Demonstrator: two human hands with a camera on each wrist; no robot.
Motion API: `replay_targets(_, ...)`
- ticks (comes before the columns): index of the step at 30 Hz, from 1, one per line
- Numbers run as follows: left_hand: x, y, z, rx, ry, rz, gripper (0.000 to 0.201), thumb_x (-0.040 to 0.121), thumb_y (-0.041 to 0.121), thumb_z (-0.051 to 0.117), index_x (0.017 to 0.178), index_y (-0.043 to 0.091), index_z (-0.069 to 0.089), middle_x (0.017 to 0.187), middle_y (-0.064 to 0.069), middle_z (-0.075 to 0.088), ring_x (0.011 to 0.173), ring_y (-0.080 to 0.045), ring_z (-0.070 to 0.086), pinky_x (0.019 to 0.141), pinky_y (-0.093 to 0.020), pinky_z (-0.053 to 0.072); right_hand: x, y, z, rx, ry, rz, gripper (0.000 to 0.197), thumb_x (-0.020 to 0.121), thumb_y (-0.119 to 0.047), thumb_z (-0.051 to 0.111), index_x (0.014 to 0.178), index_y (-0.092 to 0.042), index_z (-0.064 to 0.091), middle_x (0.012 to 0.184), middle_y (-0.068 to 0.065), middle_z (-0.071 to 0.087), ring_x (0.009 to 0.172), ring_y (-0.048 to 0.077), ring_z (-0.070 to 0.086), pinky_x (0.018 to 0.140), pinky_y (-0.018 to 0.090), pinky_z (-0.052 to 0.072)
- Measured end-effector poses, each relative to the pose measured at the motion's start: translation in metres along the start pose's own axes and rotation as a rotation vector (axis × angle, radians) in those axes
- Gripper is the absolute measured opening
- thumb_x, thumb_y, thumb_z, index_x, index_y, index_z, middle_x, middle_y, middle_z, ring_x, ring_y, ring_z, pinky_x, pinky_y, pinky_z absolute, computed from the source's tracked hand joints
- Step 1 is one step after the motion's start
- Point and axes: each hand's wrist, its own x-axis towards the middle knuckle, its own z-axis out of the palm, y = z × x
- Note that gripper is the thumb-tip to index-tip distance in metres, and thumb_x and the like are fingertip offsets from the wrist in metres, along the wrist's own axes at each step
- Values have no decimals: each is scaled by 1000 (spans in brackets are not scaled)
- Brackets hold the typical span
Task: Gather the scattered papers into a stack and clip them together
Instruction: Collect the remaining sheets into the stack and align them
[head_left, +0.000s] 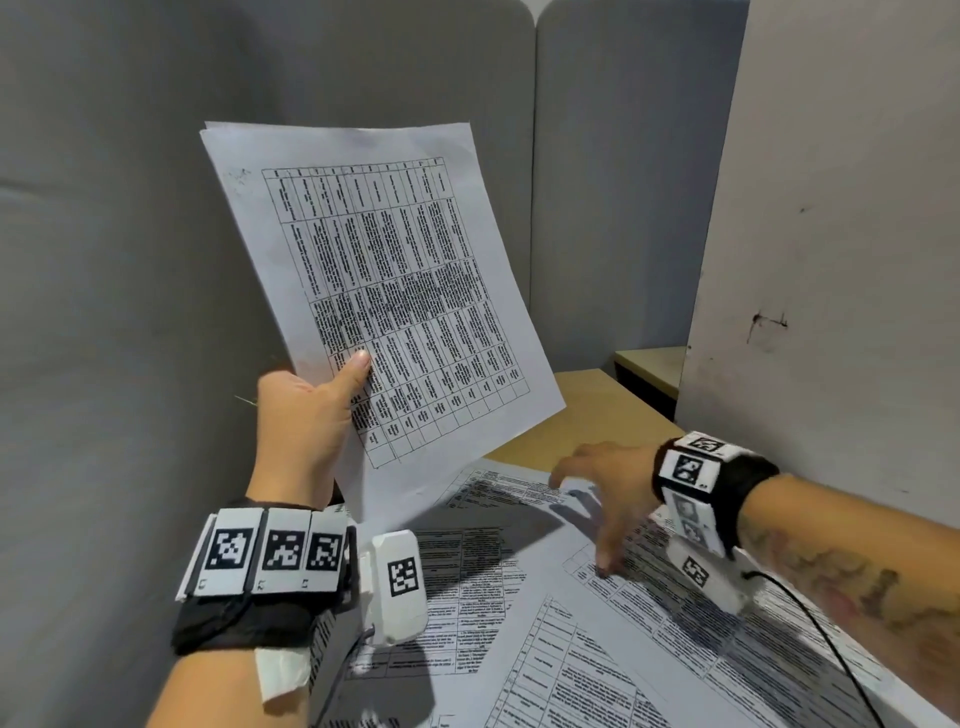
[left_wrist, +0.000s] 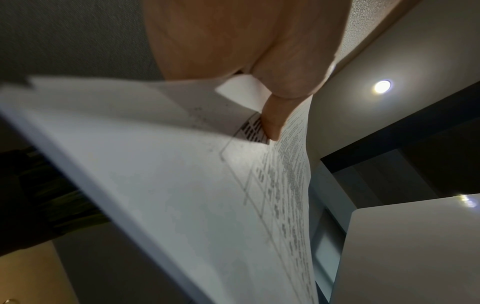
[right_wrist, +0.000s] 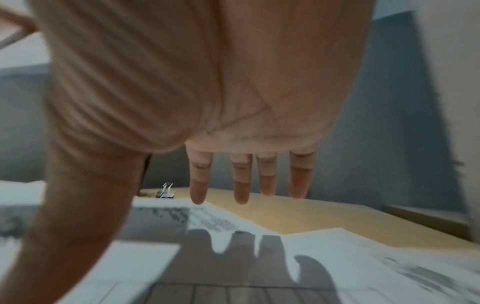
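My left hand (head_left: 311, 410) holds a few printed sheets (head_left: 384, 291) upright above the desk, thumb (left_wrist: 272, 121) pressed on the front of the held sheets (left_wrist: 182, 195) near their lower left edge. Several more printed papers (head_left: 597, 639) lie scattered and overlapping on the wooden desk (head_left: 597, 415). My right hand (head_left: 592, 499) hovers open just above these loose papers (right_wrist: 337, 267), fingers (right_wrist: 241, 185) straight and spread, holding nothing. A small binder clip (right_wrist: 166, 192) sits on the desk (right_wrist: 298, 216) beyond the papers; the head view does not show it.
Grey padded partitions (head_left: 130, 260) close off the back and left. A white panel (head_left: 831, 234) stands at the right, with a lower shelf (head_left: 649, 369) behind the desk. A black cable (head_left: 810, 623) runs from my right wrist over the papers.
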Motion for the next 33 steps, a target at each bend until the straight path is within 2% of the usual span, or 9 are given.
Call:
replay_targets(6, -3, 4, 0, 7, 19, -33, 45, 88, 18, 70, 77, -23, 57, 79, -11, 71, 70, -19, 68, 71, -34, 57, 27, -41, -9, -213, -152, -62, 96, 53, -59, 89, 132, -47, 35, 148, -1, 28, 138, 30, 34, 105, 54, 40)
replay_targets(8, -3, 3, 1, 36, 32, -39, 50, 88, 20, 70, 53, -6, 47, 55, -3, 55, 49, -13, 50, 66, -35, 50, 29, -41, -10, -257, -191, -31, 100, 58, -61, 86, 141, -45, 32, 154, -4, 20, 145, 31, 25, 111, 55, 35)
replay_targets(11, -2, 0, 1, 61, 24, -40, 51, 88, 22, 71, 52, 14, 36, 55, -5, 40, 48, -13, 36, 64, -36, 42, 19, -44, -11, -274, -189, -9, 101, 70, -56, 80, 153, -31, 29, 150, 0, 19, 148, 27, 13, 116, 44, 25)
replay_targets(14, -2, 0, -1, 24, 5, -20, 37, 88, 21, 71, 64, 0, 53, 68, -12, 56, 63, -20, 51, 68, -40, 48, 14, -40, -8, -264, -107, -51, 74, 62, -53, 86, 126, -21, 64, 121, -3, 41, 114, 20, 42, 97, 34, 41)
replay_targets(17, -2, 0, 0, 22, 3, -12, 34, 89, 19, 70, 65, -1, 57, 72, -14, 65, 65, -20, 60, 73, -44, 55, 9, -24, -1, -100, 55, -54, 72, 44, -53, 89, 106, -24, 70, 108, -8, 65, 94, 18, 64, 85, 37, 58)
replay_targets(21, -2, -5, 1, 62, -4, -23, 33, 87, 26, 73, 71, 3, 55, 70, -18, 54, 66, -24, 50, 69, -49, 52, -18, 5, -15, 142, 255, -142, 17, 77, -28, 80, 83, -21, 66, 84, 1, 68, 71, 16, 63, 61, 32, 50)
replay_targets(23, -1, -8, 3, 80, -16, -47, 31, 84, 30, 75, 80, 4, 59, 78, -14, 59, 72, -23, 56, 74, -57, 54, -32, 18, -25, 126, 422, -198, 26, 81, -29, 77, 65, -25, 56, 70, -4, 59, 65, 12, 53, 61, 32, 44)
replay_targets(28, -10, -10, 20, 68, -121, -43, 9, 90, 10, 67, 83, 12, 70, 86, -8, 74, 86, -29, 71, 82, -44, 56, -66, 22, -53, 76, 822, -358, 21, 76, -35, 83, 74, -20, 68, 113, 1, 56, 107, 20, 51, 86, 36, 48)
replay_targets(33, -23, -8, 39, 50, -397, -92, 13, 89, 18, 69, 87, 5, 71, 84, -14, 74, 83, -34, 67, 77, -49, 56, -90, 4, -98, 7, 994, -331, 20, 73, -40, 84, 79, -24, 75, 152, -1, 35, 143, 22, 22, 111, 54, 28)
